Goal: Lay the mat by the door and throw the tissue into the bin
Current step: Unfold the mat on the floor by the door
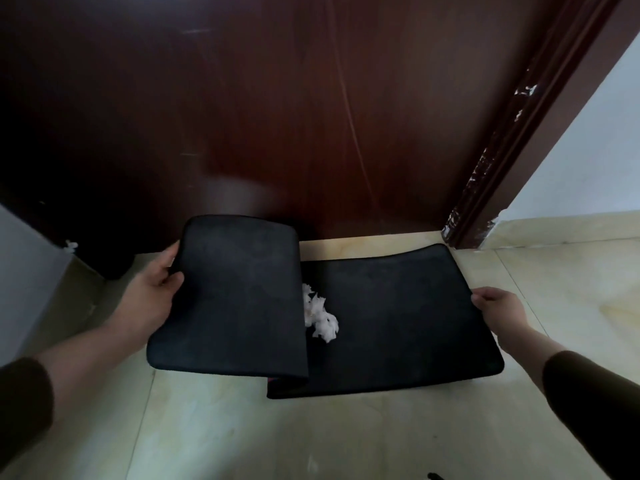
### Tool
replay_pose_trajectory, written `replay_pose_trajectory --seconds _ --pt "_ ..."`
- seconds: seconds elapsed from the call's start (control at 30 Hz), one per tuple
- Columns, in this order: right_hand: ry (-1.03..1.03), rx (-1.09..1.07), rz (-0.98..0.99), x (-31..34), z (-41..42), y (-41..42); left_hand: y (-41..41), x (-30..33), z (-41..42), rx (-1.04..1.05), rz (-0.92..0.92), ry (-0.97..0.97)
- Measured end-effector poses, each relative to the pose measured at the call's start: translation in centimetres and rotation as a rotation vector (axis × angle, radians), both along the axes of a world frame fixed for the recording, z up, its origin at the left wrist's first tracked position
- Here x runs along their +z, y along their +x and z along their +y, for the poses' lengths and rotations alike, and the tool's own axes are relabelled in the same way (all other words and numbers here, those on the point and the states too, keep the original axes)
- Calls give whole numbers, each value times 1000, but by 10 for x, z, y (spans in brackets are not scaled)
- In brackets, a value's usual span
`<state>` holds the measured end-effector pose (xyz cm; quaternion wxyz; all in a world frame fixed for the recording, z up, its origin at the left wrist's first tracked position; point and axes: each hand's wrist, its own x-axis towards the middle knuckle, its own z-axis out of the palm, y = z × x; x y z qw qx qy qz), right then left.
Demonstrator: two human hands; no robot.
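A pale tiled floor (311,434) runs up to a dark wooden door (277,116). Just before it lies a black mat (398,317), its long axis along the door. The left hand (156,289) is clamped on the mat's left end, folded up and over toward the middle; the right hand (498,306) pinches the right edge, which lies flat. A crumpled white tissue (320,315) rests on the mat at the fold, nearer the left hand. No bin shows.

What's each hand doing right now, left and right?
Left hand: closed on the folded-over left end of the mat.
Right hand: closed on the mat's right edge.
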<state>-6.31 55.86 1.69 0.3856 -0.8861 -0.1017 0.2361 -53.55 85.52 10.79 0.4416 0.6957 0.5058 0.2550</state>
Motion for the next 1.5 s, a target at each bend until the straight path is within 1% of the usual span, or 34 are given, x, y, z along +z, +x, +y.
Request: replay_pose_trajectory --seconds 0.1,0.17,0.23,0.3,0.47,0.57,0.73,0.83,0.93,1.07,1.17,1.27,1.37,1.5 --pt "-28 9 -48 2 -1 1 -20 14 4 6 -41 12" --pt "-53 17 -72 3 -3 3 -30 20 10 52 -94 -5" --pt "-70 24 -87 4 -4 4 -38 23 16 81 -99 -4" --pt "-75 30 -107 6 -4 4 -48 22 24 60 -19 6" --pt "-95 30 -149 13 -2 -1 -79 -3 44 58 368 73" --pt "-122 32 -166 13 -1 0 -94 -21 53 52 546 59" --pt "-150 38 -163 11 2 -2 -108 -44 59 45 663 -2" --pt "-159 50 -149 7 2 -1 -111 -52 60 40 679 -59" --pt "-178 50 -145 3 0 0 -114 -60 61 86 671 -120" --pt "-224 72 -188 2 1 -6 -105 -68 56 63 774 -97" --pt "-250 79 -230 3 4 -14 -87 -73 49 39 750 -66" --pt "-259 155 -276 1 11 -30 -63 -77 36 -44 658 -88" --pt "-211 279 -301 -3 22 -57 -33 -82 17 -130 541 -82" --pt "-115 409 -265 -5 46 -99 14 -88 -8 -224 411 -41"
